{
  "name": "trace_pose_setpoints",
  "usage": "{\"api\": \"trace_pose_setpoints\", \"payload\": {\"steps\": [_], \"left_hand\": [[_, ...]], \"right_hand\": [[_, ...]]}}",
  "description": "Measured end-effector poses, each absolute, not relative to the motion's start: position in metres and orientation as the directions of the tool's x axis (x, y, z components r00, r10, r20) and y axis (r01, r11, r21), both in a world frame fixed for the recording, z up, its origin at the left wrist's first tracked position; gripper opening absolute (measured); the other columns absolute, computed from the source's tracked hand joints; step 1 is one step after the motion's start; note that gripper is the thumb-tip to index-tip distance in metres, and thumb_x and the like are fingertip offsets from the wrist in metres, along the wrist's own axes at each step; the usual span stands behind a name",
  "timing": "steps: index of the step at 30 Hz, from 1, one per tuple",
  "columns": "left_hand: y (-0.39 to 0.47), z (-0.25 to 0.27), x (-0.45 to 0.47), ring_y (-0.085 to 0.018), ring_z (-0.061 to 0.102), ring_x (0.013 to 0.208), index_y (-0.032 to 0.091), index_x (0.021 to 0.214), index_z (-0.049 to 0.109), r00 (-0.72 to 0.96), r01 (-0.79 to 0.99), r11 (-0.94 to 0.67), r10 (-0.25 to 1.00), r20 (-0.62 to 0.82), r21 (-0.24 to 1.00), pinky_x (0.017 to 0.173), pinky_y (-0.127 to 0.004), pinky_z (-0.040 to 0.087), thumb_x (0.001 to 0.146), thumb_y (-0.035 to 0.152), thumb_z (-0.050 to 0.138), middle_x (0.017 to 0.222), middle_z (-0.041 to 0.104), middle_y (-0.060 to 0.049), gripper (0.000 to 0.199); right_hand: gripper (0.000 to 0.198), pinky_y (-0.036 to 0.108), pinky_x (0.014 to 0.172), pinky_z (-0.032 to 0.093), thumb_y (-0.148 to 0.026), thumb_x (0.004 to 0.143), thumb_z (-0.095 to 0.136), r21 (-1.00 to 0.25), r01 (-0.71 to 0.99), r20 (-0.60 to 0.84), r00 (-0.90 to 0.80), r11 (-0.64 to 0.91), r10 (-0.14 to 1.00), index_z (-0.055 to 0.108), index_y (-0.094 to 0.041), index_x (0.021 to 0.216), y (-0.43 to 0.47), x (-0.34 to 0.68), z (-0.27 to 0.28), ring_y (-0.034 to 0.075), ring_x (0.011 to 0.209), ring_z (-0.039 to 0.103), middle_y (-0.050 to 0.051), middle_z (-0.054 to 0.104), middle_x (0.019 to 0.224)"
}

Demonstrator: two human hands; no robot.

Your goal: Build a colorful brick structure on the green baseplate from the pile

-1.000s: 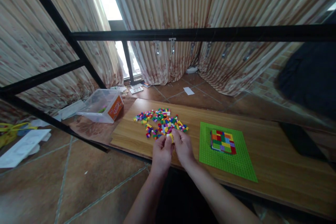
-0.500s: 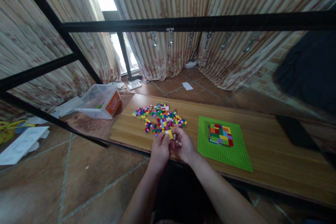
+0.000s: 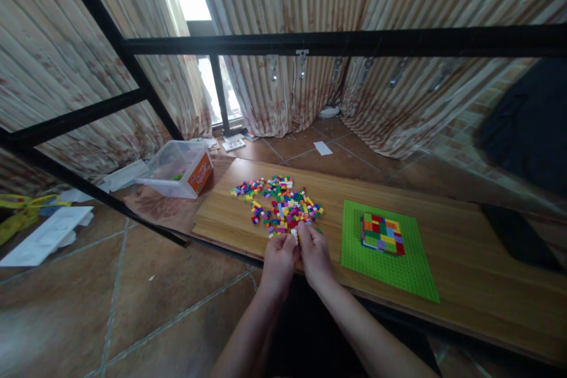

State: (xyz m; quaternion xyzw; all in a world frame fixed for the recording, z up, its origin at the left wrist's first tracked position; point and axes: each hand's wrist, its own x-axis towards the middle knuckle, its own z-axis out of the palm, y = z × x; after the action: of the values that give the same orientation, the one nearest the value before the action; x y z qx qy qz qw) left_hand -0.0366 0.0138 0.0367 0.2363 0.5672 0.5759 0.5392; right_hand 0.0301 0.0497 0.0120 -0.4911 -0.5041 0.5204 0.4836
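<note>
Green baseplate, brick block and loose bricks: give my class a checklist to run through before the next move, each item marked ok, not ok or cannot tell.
1. Green baseplate flat on the wooden table: ok.
2. Brick block within the baseplate's edges: ok.
3. White piece held by left hand and right hand: ok.
4. White piece's full shape checked: cannot tell, fingers cover much of it.
5. Loose bricks sorted by colour: not ok, colours mixed.

**Single head-worn view, directed forward and down**

The wooden tabletop is viewed from above its near side; the left hand and right hand are framed nearby, below centre, with curtains farther off.
</note>
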Motion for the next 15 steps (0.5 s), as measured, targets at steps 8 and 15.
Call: {"api": "trace_pose_setpoints", "payload": {"steps": [8,15], "left_hand": [[0.052,0.041,-0.076,-0.010,0.038,0.042,0.020,0.062,0.045,-0.397,0.066,0.220,0.901,-0.176,0.973,0.047,-0.023,0.027,0.085,0.041,0.042,0.047,0.043,0.003,0.031],[0.089,0.040,-0.113,-0.021,0.062,0.073,0.017,0.082,0.065,-0.388,0.835,0.323,0.920,0.061,0.445,0.065,-0.029,0.038,0.090,0.036,0.042,0.076,0.068,-0.011,0.031]], "right_hand": [[0.039,0.017,0.034,0.019,-0.057,0.072,0.064,-0.881,-0.258,-0.362,-0.171,-0.396,0.916,0.054,-0.019,0.072,0.108,0.029,0.027,0.005,0.037,0.032,-0.006,0.048,0.052],[0.017,0.019,0.042,0.029,-0.030,0.076,0.056,-0.954,0.295,-0.110,-0.185,-0.051,0.977,0.061,-0.017,0.067,0.172,0.014,0.024,0.009,0.043,0.044,-0.005,0.052,0.048]]}}
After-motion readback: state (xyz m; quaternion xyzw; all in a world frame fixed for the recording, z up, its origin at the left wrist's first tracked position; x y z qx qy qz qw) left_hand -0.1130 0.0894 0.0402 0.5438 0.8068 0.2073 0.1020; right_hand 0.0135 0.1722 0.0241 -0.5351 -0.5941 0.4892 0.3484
